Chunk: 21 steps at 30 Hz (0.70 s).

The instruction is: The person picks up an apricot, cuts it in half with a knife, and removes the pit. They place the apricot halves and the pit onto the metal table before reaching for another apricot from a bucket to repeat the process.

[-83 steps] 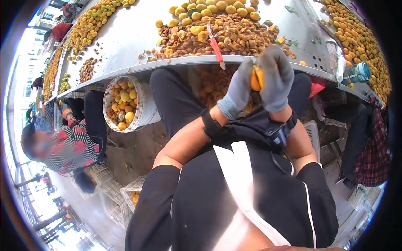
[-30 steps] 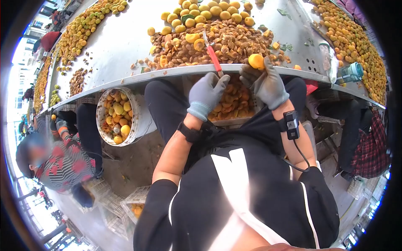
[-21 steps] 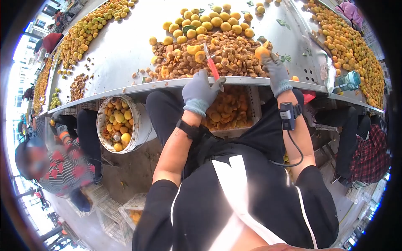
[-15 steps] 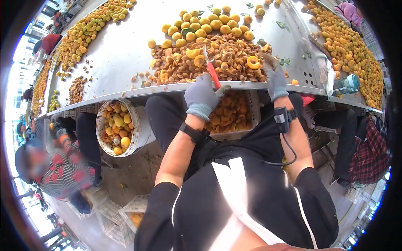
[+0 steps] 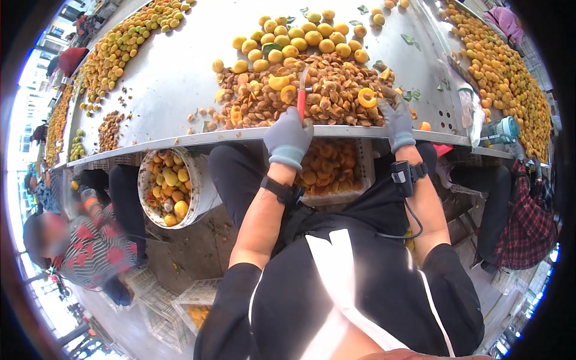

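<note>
My left hand (image 5: 288,139), in a grey glove, is closed round the red handle of a small curved-blade knife (image 5: 301,102), its blade pointing up over the pile. Under the blade spreads a heap of brown apricot pits (image 5: 342,81), with some cut apricot pieces (image 5: 278,83) lying on it. My right hand (image 5: 397,123), also gloved, rests at the heap's right edge with fingers bent and apart. A halved apricot (image 5: 367,98) lies just left of its fingertips. Whole yellow apricots (image 5: 312,38) are gathered behind the pits.
The metal table's raised front edge (image 5: 234,135) runs before me. Below are a crate of apricot halves (image 5: 327,165) between my knees and a white bucket of apricots (image 5: 170,186). A co-worker (image 5: 90,246) sits left, another (image 5: 528,222) right. A turquoise-lidded bottle (image 5: 501,130) lies at right.
My left hand has turned the knife more upright, its blade shifting right. The right hand has moved slightly down, near the halved apricot. The view has shifted a little.
</note>
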Available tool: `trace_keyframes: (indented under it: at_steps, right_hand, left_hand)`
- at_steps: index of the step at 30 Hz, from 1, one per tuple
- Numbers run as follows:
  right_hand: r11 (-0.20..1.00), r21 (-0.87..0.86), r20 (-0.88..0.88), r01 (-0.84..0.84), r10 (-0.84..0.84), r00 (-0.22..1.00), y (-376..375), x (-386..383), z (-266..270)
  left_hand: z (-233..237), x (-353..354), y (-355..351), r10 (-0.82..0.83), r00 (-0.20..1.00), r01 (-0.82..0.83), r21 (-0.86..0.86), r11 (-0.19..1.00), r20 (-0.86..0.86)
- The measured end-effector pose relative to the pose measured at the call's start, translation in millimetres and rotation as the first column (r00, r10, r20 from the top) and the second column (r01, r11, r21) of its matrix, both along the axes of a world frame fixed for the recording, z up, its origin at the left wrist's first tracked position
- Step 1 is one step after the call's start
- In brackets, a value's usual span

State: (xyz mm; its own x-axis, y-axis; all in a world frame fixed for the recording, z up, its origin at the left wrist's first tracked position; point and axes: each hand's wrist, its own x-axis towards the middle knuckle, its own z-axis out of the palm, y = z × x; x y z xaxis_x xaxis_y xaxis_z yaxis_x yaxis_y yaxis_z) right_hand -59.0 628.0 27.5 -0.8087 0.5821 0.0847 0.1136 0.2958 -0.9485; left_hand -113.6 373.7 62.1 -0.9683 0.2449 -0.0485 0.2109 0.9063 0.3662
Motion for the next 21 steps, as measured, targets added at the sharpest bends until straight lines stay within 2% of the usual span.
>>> trace_keyframes:
  at_steps: [1,3,5,7,9,12,17,20,21]
  right_hand:
    - [0.996,-0.089,-0.009,-0.002,0.001,1.0,-2.8,-2.4,5.8]
    - [0.997,-0.076,0.0,0.003,-0.003,1.0,5.3,-10.3,4.1]
    - [0.998,-0.062,0.009,0.011,-0.01,1.0,18.4,-20.2,3.9]
    - [0.988,-0.127,-0.007,-0.085,0.085,0.996,31.4,-33.5,7.9]
    - [0.981,-0.152,-0.054,-0.117,0.11,0.992,37.5,-49.8,14.2]
    - [0.954,-0.271,0.111,-0.126,0.161,0.981,33.1,-71.0,43.8]
    - [0.95,-0.174,0.162,-0.26,0.288,0.944,41.9,-131.7,41.0]
    - [0.93,0.012,0.216,-0.367,0.356,0.909,39.4,-171.0,30.0]
    - [0.927,0.01,0.221,-0.374,0.363,0.905,35.6,-181.4,29.9]
  left_hand:
    - [2.2,-1.4,0.0,0.003,1.0,-0.003,0.001,1.0,-0.003]
    - [7.3,-3.7,-1.7,0.029,0.998,-0.029,0.002,1.0,0.064]
    - [9.2,-3.7,-6.2,0.032,0.998,-0.032,0.001,0.999,0.054]
    - [11.1,-4.5,-11.0,0.033,0.998,-0.033,0.001,0.999,0.044]
    - [11.8,-4.4,-16.9,0.044,0.998,-0.044,-0.01,0.999,0.049]
    - [5.0,-6.2,-27.0,0.076,0.997,-0.076,0.039,0.996,-0.006]
    - [5.7,-12.5,-38.4,0.097,0.995,-0.095,0.053,0.994,-0.023]
    - [8.2,-16.5,-41.3,0.112,0.994,-0.111,0.087,0.99,0.004]
    - [8.8,-18.2,-42.7,0.115,0.993,-0.116,0.109,0.987,0.018]
